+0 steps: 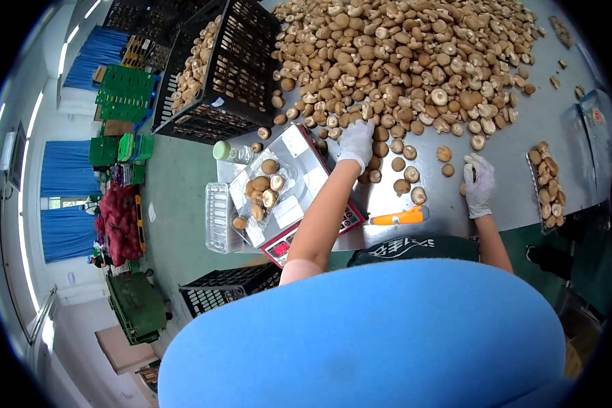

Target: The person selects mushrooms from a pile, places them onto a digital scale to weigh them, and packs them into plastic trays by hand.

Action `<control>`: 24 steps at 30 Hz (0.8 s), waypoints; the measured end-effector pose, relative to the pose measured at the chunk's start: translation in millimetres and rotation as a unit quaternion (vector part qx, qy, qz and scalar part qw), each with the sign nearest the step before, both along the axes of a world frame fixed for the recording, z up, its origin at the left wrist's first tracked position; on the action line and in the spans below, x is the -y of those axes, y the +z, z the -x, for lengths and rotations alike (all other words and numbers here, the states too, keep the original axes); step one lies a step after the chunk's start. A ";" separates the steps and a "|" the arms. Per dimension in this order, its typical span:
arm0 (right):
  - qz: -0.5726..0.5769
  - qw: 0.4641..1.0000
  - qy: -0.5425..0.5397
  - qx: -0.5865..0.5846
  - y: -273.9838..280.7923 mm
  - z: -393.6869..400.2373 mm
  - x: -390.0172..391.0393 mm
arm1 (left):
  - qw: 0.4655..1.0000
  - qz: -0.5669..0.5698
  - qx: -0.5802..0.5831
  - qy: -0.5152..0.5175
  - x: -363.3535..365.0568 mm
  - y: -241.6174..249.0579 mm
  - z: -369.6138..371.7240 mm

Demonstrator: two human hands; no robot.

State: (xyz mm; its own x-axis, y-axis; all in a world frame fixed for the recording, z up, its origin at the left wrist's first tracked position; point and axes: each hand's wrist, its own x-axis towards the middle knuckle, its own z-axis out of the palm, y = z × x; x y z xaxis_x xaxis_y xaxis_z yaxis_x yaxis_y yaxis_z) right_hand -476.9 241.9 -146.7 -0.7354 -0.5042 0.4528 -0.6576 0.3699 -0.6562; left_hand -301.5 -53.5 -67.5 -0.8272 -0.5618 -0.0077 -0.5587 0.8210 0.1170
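dark garment [435, 249]: white characters, illegible | scale display [281, 249]: red digits, unreadable

Long blue fabric curtains [68, 168] hung on the far left along a white wall [81, 309]. Bright green plastic crates [124, 95] stood stacked near them, and bulging red mesh sacks [120, 226] lay heaped nearer. A dark green wheeled bin [136, 306] stood on the smooth green floor [177, 187], with a flat tan panel [124, 350] on its near side. On the grey metal counter [551, 129], a slim orange-handled tool [396, 217] lay at the near edge.
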 end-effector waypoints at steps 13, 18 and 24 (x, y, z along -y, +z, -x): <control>0.027 1.000 0.006 0.008 -10.6 0.1 -1.0 | 0.977 -0.150 0.072 0.129 32.2 38.4 -33.5; -0.004 1.000 0.004 -0.009 2.1 -1.2 -2.3 | 0.989 -0.040 0.121 -0.068 0.3 3.6 -19.3; 0.009 0.999 -0.006 0.030 3.5 -3.0 -1.7 | 0.987 -0.154 0.039 0.031 15.4 18.2 -10.6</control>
